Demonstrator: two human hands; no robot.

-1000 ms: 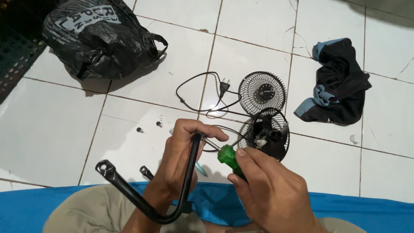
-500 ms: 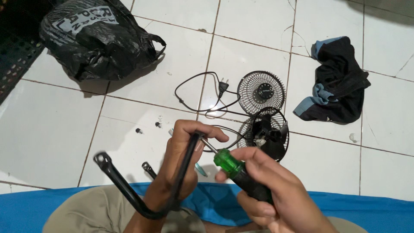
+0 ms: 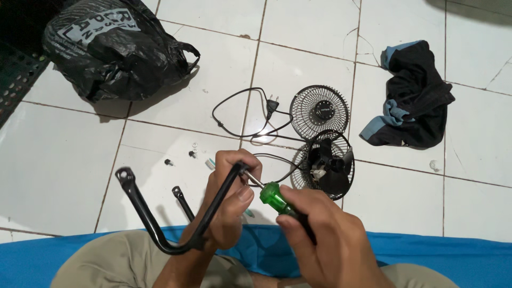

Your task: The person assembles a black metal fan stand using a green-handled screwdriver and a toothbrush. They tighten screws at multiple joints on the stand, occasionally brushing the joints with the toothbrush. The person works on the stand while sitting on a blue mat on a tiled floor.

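The black bent metal bracket (image 3: 154, 224) is gripped tight by the left hand (image 3: 226, 200) above the lap, while the green-handled screwdriver (image 3: 277, 200) is clasped in the right hand (image 3: 325, 240), tip set against the bracket's upper end.

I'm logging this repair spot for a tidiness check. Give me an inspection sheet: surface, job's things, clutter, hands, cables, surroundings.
Surface: white tiled floor, some tiles cracked.
Job's things: black bent metal bracket; green-handled screwdriver, tip at the bracket's end.
Clutter: front fan grille, fan body, small screws, dark cloth.
Hands: left hand grips bracket; right hand grips screwdriver.
Cables: black power cord, loosely looped, unplugged.
Surroundings: black plastic bag.
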